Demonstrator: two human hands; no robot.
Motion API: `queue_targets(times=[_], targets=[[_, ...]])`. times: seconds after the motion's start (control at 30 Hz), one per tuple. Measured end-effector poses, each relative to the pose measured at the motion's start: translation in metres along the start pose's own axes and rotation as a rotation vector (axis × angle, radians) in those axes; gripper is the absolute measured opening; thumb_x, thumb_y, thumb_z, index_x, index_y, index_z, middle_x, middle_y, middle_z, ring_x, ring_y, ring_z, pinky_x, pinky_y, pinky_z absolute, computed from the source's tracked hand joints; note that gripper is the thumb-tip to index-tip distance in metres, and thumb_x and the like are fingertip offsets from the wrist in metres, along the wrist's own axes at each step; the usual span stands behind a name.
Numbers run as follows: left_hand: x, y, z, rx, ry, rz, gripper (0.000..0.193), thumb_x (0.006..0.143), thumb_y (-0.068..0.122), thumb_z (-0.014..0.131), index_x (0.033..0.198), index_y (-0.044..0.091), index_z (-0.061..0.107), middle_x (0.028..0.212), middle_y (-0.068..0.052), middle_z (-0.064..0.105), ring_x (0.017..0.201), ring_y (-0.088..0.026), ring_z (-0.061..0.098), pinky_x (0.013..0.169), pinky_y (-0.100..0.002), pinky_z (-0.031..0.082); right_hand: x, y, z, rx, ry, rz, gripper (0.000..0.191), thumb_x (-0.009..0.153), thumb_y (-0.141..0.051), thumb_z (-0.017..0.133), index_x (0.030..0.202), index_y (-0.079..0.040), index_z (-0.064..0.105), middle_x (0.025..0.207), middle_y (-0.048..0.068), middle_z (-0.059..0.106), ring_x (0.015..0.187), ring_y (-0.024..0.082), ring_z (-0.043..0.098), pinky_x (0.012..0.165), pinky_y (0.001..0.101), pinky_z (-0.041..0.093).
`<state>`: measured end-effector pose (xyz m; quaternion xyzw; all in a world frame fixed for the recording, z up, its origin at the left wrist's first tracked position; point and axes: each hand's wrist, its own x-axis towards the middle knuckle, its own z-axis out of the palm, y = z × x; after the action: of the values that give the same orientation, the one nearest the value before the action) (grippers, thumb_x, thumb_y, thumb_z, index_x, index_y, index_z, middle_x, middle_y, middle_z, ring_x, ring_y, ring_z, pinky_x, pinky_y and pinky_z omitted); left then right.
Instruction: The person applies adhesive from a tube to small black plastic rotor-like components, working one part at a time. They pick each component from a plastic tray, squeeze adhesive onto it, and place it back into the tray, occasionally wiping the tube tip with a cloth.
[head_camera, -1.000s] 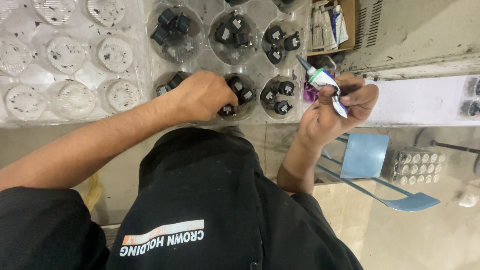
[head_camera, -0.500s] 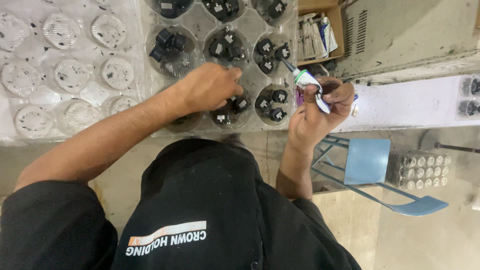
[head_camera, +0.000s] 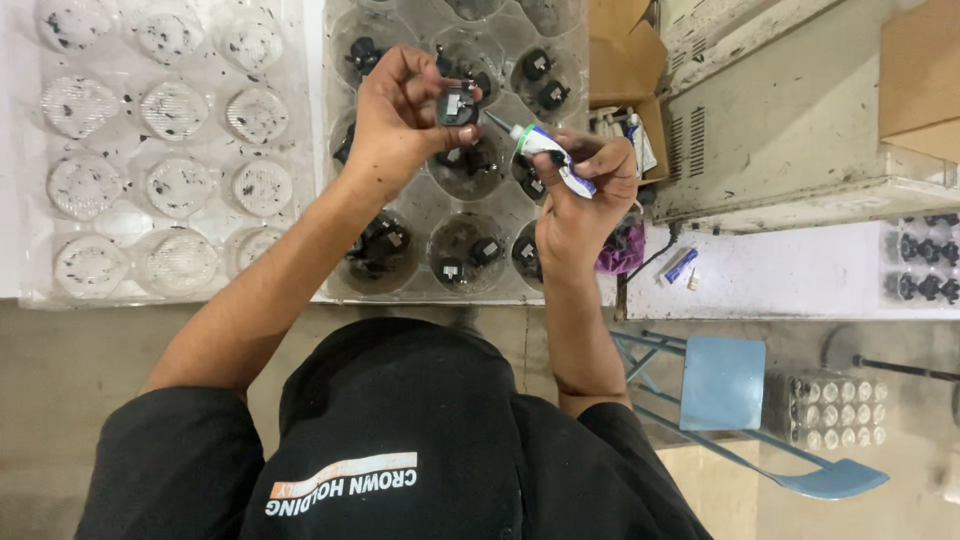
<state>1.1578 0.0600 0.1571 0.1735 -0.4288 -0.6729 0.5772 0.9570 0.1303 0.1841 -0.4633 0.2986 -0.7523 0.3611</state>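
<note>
Black part (head_camera: 458, 104) at glue tube (head_camera: 552, 158) nozzle

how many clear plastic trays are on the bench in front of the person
2. One clear tray with empty cups lies on the left; the second tray, holding small black parts, lies beside it under both hands. A similar tray at the right edge may be a third.

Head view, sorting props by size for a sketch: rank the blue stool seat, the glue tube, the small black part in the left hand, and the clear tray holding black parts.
1. Clear tray
2. Blue stool seat, though farther from the camera
3. Glue tube
4. Small black part
</note>
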Motion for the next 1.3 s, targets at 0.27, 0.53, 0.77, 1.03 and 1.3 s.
queue_targets(times=[0.27,0.53,0.77,1.03,1.3], targets=[[-0.015,0.018,0.016,0.216,0.085,0.069,0.044,0.087,-0.025,0.070,0.124,-0.002,0.064,0.131,-0.009,0.067,0.100,-0.010,0.072,0.085,-0.025,0.063,-0.007,-0.003,0.011,-0.274,-0.127,-0.143,0.041,0.085,0.024,0.073,0.094,-0.004,0.044,0.103,0.017,0.067,0.101,0.023,0.071,0.082,0.0352,0.066],[-0.024,0.029,0.023,0.297,0.102,0.068,0.048,0.090,-0.025,0.066,0.131,-0.001,0.065,0.124,-0.005,0.069,0.092,-0.003,0.064,0.091,-0.024,0.065,-0.013,-0.007,0.014,-0.388,-0.164,-0.231,0.041,0.085,0.026,0.070,0.094,-0.003,0.042,0.102,0.017,0.065,0.098,0.022,0.070,0.077,0.0348,0.067],[-0.026,0.027,0.022,0.291,0.022,0.069,0.048,0.090,-0.022,0.071,0.132,0.000,0.066,0.124,-0.005,0.071,0.092,-0.002,0.063,0.089,-0.022,0.061,-0.008,-0.015,0.020,-0.445,-0.233,-0.388,0.046,0.076,0.027,0.075,0.088,-0.006,0.044,0.092,0.016,0.066,0.089,0.024,0.070,0.073,0.0318,0.059],[-0.028,0.024,0.021,0.208,0.022,0.020,0.045,0.090,-0.018,0.074,0.131,0.000,0.065,0.127,-0.007,0.071,0.093,-0.004,0.069,0.086,-0.022,0.062,-0.010,-0.024,0.021,-0.451,-0.235,-0.378,0.046,0.076,0.025,0.075,0.085,-0.007,0.044,0.090,0.013,0.066,0.086,0.022,0.070,0.074,0.0319,0.060],[-0.034,0.013,0.022,0.053,0.055,-0.054,0.046,0.093,-0.015,0.073,0.136,-0.002,0.064,0.118,-0.007,0.072,0.096,-0.007,0.070,0.089,-0.024,0.062,-0.012,-0.021,0.019,-0.445,-0.226,-0.406,0.049,0.074,0.024,0.080,0.085,-0.008,0.044,0.089,0.012,0.066,0.084,0.021,0.068,0.070,0.0276,0.055]])
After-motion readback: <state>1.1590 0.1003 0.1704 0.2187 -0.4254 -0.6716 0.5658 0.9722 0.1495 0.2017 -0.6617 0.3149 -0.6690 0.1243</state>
